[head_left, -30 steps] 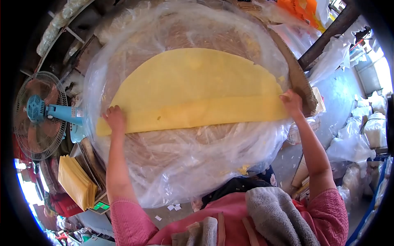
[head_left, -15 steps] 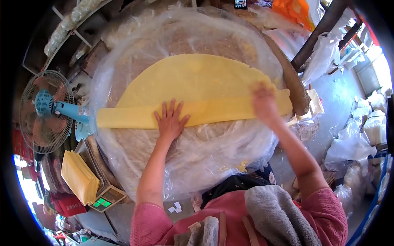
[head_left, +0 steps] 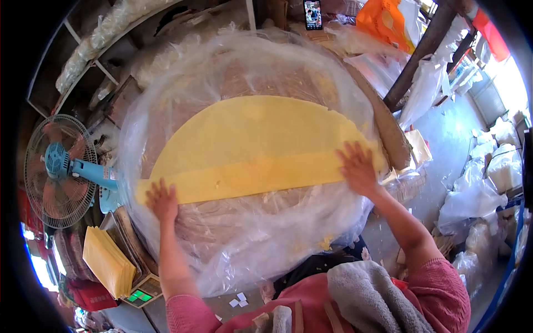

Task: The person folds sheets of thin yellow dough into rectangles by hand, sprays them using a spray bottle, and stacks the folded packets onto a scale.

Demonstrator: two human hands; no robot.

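Observation:
A wide yellow sheet, thin and half-round, lies on a round table covered with clear plastic. Its near edge is folded over into a long straight band. My left hand is at the left end of the band, fingers spread, slightly blurred. Toward the right end, my right hand rests on the band with its fingers apart. Neither hand grips anything.
A blue fan stands at the left, above a stack of yellow sheets and a scale with green digits. A phone is behind the table. Plastic bags lie on the right.
My left hand has moved left along the band to its end. My right hand, blurred before, now shows spread fingers. The view has shifted, so the table sits lower in the frame.

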